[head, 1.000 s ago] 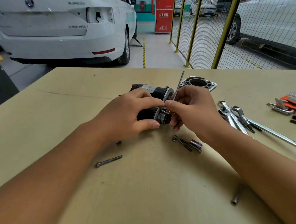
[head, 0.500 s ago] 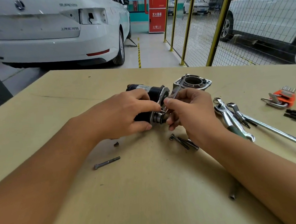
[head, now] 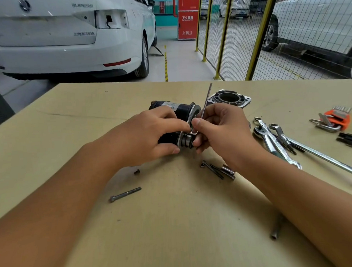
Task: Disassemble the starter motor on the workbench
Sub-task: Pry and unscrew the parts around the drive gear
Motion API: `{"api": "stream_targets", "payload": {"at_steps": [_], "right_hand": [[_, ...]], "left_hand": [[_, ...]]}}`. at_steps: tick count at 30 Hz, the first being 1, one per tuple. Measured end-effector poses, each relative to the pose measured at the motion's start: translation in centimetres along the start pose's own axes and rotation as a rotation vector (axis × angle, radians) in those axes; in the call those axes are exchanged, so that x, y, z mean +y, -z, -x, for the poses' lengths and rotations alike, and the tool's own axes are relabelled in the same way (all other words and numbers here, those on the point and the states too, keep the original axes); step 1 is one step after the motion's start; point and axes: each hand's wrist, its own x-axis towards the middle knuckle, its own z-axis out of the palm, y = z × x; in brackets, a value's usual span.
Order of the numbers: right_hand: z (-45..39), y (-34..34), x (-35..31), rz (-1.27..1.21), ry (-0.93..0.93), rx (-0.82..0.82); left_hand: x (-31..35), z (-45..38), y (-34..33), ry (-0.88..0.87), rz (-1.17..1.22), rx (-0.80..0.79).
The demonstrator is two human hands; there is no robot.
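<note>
The black starter motor lies on its side in the middle of the workbench. My left hand grips its body from the left, thumb under the grooved metal end. A thin L-shaped hex key is pinched between thumb and fingers of my right hand; its long arm points up and its short end sits at the motor's metal end. The detached aluminium end housing rests just behind my right hand.
A long bolt and a small nut lie near my left forearm. More bolts sit below my right hand, another under my right forearm. Wrenches and an orange hex key set lie at the right.
The hex key's long arm has swung from a lower lean back to nearly upright in my right hand. My left hand keeps the same hold on the motor.
</note>
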Motion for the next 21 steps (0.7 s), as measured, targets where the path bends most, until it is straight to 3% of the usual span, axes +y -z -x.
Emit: {"api": "stream_targets", "payload": {"at_steps": [10,21], "right_hand": [[0.6,-1.2,-0.3,-0.299,-0.181,0.097],[0.2,-0.7,0.3,0.004,0.023,0.059]], "left_hand": [[0.2,0.1,-0.1,0.000,-0.007,0.020],[-0.1,0.2,-0.4,-0.010,0.008,0.042]]}}
